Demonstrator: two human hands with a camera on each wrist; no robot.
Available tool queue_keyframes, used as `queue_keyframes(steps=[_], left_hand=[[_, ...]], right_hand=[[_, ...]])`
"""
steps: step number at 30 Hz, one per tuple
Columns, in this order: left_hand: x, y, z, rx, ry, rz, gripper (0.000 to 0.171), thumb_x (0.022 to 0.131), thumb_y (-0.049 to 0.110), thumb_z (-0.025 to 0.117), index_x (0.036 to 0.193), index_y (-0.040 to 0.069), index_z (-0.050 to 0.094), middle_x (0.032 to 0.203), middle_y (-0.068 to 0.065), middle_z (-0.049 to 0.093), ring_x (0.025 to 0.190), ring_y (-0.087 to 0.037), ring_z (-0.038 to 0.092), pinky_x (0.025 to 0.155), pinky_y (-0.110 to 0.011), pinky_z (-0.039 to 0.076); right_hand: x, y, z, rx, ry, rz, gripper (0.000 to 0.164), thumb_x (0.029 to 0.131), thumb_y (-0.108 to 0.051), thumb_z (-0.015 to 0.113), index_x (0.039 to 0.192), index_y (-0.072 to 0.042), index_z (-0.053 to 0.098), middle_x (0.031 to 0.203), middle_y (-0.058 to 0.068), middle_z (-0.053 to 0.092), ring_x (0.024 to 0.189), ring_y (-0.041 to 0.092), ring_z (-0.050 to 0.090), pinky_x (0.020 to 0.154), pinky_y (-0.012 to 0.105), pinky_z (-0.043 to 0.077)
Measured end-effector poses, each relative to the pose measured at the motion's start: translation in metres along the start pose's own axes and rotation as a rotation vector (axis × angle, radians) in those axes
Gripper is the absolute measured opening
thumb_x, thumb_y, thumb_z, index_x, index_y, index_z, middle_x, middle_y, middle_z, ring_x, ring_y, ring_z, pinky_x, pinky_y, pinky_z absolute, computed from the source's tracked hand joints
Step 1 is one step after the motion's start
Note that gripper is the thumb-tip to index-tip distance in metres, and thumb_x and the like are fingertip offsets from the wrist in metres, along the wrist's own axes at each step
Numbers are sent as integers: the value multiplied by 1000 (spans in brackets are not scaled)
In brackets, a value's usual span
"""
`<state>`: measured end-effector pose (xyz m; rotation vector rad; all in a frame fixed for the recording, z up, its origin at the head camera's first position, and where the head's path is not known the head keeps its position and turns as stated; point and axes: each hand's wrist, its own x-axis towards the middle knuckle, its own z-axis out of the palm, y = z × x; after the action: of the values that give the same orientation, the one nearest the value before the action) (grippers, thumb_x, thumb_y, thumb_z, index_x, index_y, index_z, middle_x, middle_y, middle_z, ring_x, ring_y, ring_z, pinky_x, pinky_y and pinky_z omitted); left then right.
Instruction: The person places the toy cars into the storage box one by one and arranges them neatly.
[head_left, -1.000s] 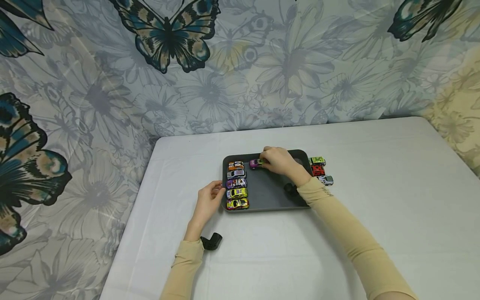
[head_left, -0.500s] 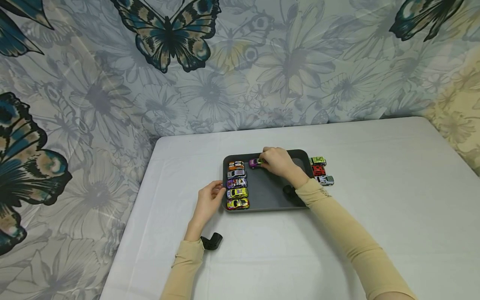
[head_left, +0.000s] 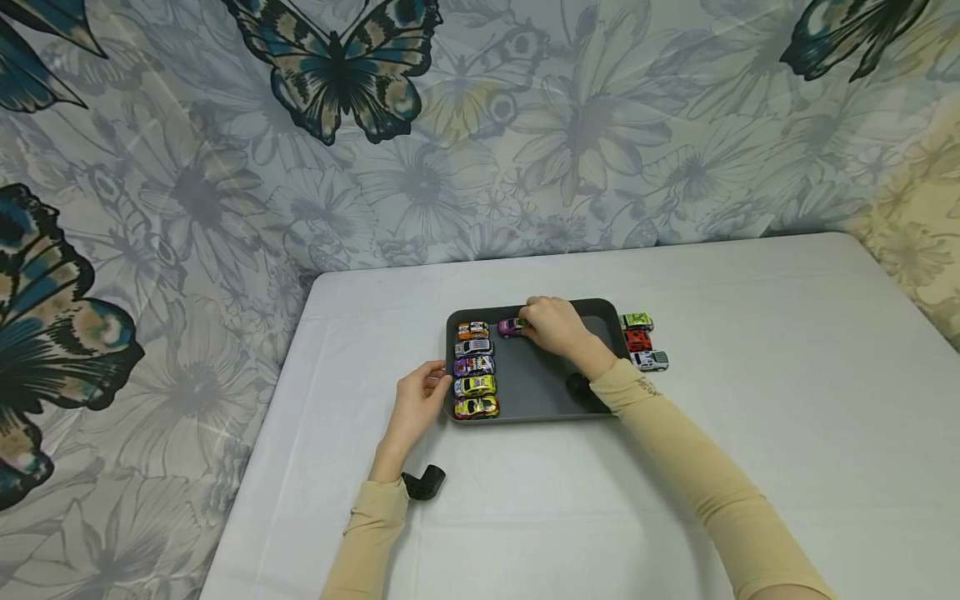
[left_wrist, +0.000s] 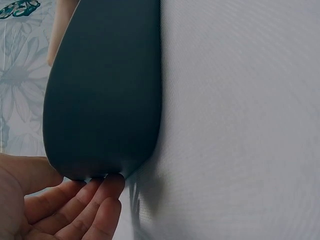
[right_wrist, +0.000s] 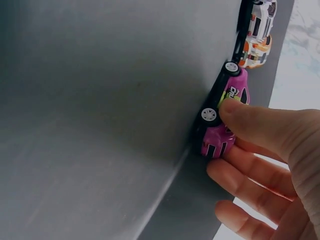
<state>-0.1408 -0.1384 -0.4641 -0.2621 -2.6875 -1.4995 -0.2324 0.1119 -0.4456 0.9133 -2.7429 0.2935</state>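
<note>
My right hand (head_left: 558, 325) pinches a pink toy car (right_wrist: 237, 87) with yellow-green markings between thumb and fingers. In the right wrist view the car's wheels are at the floor of the dark grey tray (head_left: 536, 379), close to its far wall. At the tray's left side, my left hand (head_left: 417, 402) grips the edge, the thumb at the rim and the fingertips against the outer wall, as the left wrist view shows. Inside the tray, along its left wall, several toy cars form a column: an orange one (head_left: 472, 331), a silver one, a purple one (head_left: 474, 366) and yellow ones (head_left: 476, 407).
Just outside the tray's right side, a green toy car (head_left: 637, 321), a red one (head_left: 638, 340) and a white one (head_left: 651, 360) are lined up on the white-covered table (head_left: 750, 375). A fabric backdrop (head_left: 480, 167) with butterflies and flowers hangs behind and to the left.
</note>
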Motion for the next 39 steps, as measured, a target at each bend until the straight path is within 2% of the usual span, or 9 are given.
queue_keyframes(steps=[5,13,19,30,39], left_hand=[[-1,1,0,-1,0,-2,27,89,4,59,113,-8,59,94,-16,63,81,-23,64,70,-27,55],[0,1,0,-4,2,-5,27,89,4,60,113,-8,59,94,-16,63,81,-24,64,70,-27,55],[-1,0,1,2,0,-12,27,89,4,60,113,-7,59,94,-16,63,82,-24,64,71,-26,55],[-1,1,0,-2,4,3,26,89,3,59,112,-9,59,93,-17,63,80,-25,65,71,-28,55],[-1,2,0,7,2,-1,27,90,5,59,113,-8,59,94,-17,64,80,-24,64,70,-28,55]], right_hand=[[0,1,2,8,12,3,13,73,-7,77,82,-3,69,77,8,59,68,24,59,60,39,52],[0,-2,-3,-34,-51,37,14,78,-13,75,88,-5,70,83,8,60,72,22,60,64,37,52],[-4,0,-14,2,-26,32,17,79,-16,75,91,-5,71,83,7,60,70,21,60,62,37,52],[-30,16,-47,104,12,78,21,82,-10,70,101,1,69,94,13,63,76,25,63,68,39,53],[-54,34,-64,106,85,90,21,80,-7,71,100,2,69,93,13,64,75,28,62,68,42,52]])
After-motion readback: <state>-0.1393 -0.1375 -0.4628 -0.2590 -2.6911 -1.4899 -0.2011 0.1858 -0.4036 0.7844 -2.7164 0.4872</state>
